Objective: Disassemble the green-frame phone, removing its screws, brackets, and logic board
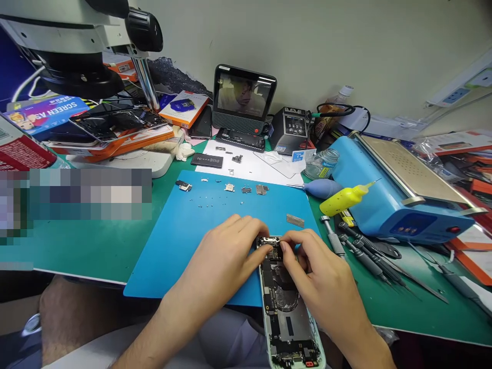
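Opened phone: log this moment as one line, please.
opened phone: insides exposed | left hand: at phone's far end | right hand: at same end | small loose parts: on blue mat, beyond hands

The phone housing (291, 312) looks metallic, the mat (172, 246) smooth and matt, the jar (322, 163) glossy glass.

Your left forearm (165, 328) reaches up from the lower left, bare, and your right forearm (367, 338) slants in from the lower right. Both hands meet near the middle, close but apart, backs turned up. Your left hand (225, 251) arches at the knuckles, fingers bent over and thumb (255, 260) stretched rightward. Your right hand (321, 266) curls inward — thumb (291, 264) and index finger (295, 237) nearly together at the tips, the other fingers folded beneath.
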The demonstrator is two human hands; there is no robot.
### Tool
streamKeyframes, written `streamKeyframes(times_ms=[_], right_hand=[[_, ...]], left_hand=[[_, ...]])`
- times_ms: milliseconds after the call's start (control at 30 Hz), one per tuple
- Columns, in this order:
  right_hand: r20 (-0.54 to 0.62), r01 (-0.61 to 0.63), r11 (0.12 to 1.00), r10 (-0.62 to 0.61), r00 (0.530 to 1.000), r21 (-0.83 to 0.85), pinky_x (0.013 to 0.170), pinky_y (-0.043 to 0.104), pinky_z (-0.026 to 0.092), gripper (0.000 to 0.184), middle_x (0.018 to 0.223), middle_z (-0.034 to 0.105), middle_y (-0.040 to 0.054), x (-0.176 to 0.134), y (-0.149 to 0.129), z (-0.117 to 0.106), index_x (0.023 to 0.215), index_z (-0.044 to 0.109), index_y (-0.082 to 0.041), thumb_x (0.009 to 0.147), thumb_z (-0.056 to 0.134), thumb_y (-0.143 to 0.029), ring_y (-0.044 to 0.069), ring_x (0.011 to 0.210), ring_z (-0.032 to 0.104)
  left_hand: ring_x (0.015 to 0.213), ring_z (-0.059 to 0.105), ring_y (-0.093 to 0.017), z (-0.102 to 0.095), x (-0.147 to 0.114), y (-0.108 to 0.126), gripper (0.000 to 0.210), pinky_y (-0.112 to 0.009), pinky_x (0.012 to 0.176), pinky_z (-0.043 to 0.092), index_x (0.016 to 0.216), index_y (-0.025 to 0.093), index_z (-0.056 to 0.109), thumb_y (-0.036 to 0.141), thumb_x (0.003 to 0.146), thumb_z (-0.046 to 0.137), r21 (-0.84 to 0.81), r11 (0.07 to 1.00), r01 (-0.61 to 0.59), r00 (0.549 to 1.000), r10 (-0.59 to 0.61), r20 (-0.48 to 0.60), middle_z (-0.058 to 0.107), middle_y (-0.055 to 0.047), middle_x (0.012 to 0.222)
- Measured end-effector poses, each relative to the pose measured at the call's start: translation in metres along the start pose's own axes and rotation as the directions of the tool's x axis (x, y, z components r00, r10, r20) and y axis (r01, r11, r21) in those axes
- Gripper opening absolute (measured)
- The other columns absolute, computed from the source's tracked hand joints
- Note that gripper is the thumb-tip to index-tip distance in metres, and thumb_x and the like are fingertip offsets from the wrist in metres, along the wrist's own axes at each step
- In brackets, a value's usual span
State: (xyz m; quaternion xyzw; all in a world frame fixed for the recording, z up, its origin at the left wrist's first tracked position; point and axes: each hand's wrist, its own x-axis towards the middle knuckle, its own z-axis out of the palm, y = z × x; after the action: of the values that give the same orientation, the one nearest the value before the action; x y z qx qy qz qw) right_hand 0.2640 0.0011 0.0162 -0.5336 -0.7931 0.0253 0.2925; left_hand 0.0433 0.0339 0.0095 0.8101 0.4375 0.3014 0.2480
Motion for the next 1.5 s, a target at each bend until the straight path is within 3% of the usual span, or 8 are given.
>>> streamKeyframes(times_ms=[100, 367, 533, 667, 867, 1200, 1367, 1500], right_hand=[[-0.009, -0.015, 1.0, 0.015, 1.0, 0.008, 0.055, 0.029, 0.048, 0.006, 0.082, 0.071, -0.0048, 0.0, 0.001, 0.001, 0.117, 0.063, -0.027, 0.12, 0.058, -0.026, 0.014, 0.059, 0.066], [-0.015, 0.024, 0.999, -0.024, 1.0, 0.024, 0.06, 0.028, 0.052, 0.007, 0.089, 0.072, -0.0027, -0.003, -0.001, -0.003, 0.122, 0.068, -0.027, 0.118, 0.062, -0.028, 0.013, 0.063, 0.066], [-0.05, 0.13, 0.991, -0.131, 0.99, -0.029, 0.066, 0.027, 0.056, 0.009, 0.101, 0.078, 0.0013, -0.004, -0.002, -0.004, 0.124, 0.068, -0.025, 0.116, 0.071, -0.03, 0.014, 0.075, 0.074], [0.012, 0.184, 0.974, -0.184, 0.983, -0.132, 0.071, 0.028, 0.056, 0.007, 0.107, 0.079, 0.0023, -0.001, -0.003, -0.004, 0.123, 0.07, -0.023, 0.119, 0.065, -0.027, 0.014, 0.081, 0.079], [0.067, 0.259, 0.935, -0.25, 0.966, -0.242, 0.069, 0.034, 0.048, 0.015, 0.099, 0.079, 0.0019, 0.004, -0.006, -0.007, 0.12, 0.073, -0.02, 0.121, 0.06, -0.027, 0.015, 0.071, 0.073], [0.193, 0.405, 0.832, -0.357, 0.914, -0.379, 0.064, 0.039, 0.042, 0.019, 0.092, 0.077, 0.0032, 0.01, -0.015, -0.017, 0.111, 0.072, -0.018, 0.12, 0.056, -0.018, 0.018, 0.076, 0.073], [0.218, 0.472, 0.755, -0.419, 0.881, -0.455, 0.064, 0.038, 0.042, 0.021, 0.092, 0.076, 0.0042, 0.009, -0.017, -0.017, 0.114, 0.073, -0.015, 0.118, 0.054, -0.011, 0.018, 0.074, 0.071], [0.222, 0.493, 0.746, -0.441, 0.869, -0.448, 0.063, 0.037, 0.042, 0.022, 0.089, 0.073, 0.0043, 0.01, -0.016, -0.015, 0.109, 0.071, -0.015, 0.119, 0.052, -0.012, 0.019, 0.075, 0.071]], left_hand=[[0.102, 0.075, -0.026, -0.001, 0.001, 0.001, 0.009, -0.038, 0.081, 0.056, 0.112, 0.024, 0.068, 0.02, 0.113, 0.076, -0.002, 1.0, -0.006, 1.0, 0.006, 0.003, 0.081, 0.0, 0.108], [0.1, 0.075, -0.025, 0.0, 0.001, 0.002, 0.007, -0.037, 0.079, 0.057, 0.113, 0.024, 0.068, 0.02, 0.114, 0.073, -0.008, 1.0, 0.005, 1.0, -0.005, -0.007, 0.081, 0.001, 0.107], [0.099, 0.076, -0.023, 0.003, 0.002, 0.001, 0.011, -0.036, 0.08, 0.056, 0.111, 0.025, 0.066, 0.018, 0.114, 0.073, -0.009, 1.0, 0.008, 1.0, -0.008, -0.028, 0.081, 0.002, 0.108], [0.1, 0.076, -0.023, 0.004, 0.003, 0.001, 0.012, -0.035, 0.08, 0.054, 0.11, 0.025, 0.065, 0.018, 0.115, 0.073, -0.011, 1.0, -0.002, 0.999, 0.001, -0.046, 0.08, 0.002, 0.108], [0.098, 0.075, -0.023, 0.004, 0.004, 0.001, 0.014, -0.035, 0.079, 0.053, 0.108, 0.024, 0.064, 0.015, 0.113, 0.074, -0.014, 1.0, -0.007, 0.998, 0.006, -0.06, 0.08, 0.002, 0.107], [0.098, 0.073, -0.024, 0.005, 0.005, -0.001, 0.013, -0.036, 0.08, 0.052, 0.108, 0.023, 0.066, 0.015, 0.114, 0.073, -0.037, 0.999, 0.004, 0.999, -0.005, -0.041, 0.079, 0.002, 0.106], [0.098, 0.073, -0.024, 0.006, 0.007, -0.001, 0.011, -0.037, 0.079, 0.051, 0.107, 0.023, 0.066, 0.019, 0.116, 0.071, -0.052, 0.998, 0.021, 0.999, -0.023, -0.031, 0.078, 0.001, 0.105], [0.099, 0.073, -0.024, 0.006, 0.007, -0.001, 0.01, -0.037, 0.08, 0.051, 0.108, 0.023, 0.067, 0.021, 0.117, 0.07, -0.064, 0.997, 0.031, 0.999, -0.032, -0.025, 0.078, 0.001, 0.106]])
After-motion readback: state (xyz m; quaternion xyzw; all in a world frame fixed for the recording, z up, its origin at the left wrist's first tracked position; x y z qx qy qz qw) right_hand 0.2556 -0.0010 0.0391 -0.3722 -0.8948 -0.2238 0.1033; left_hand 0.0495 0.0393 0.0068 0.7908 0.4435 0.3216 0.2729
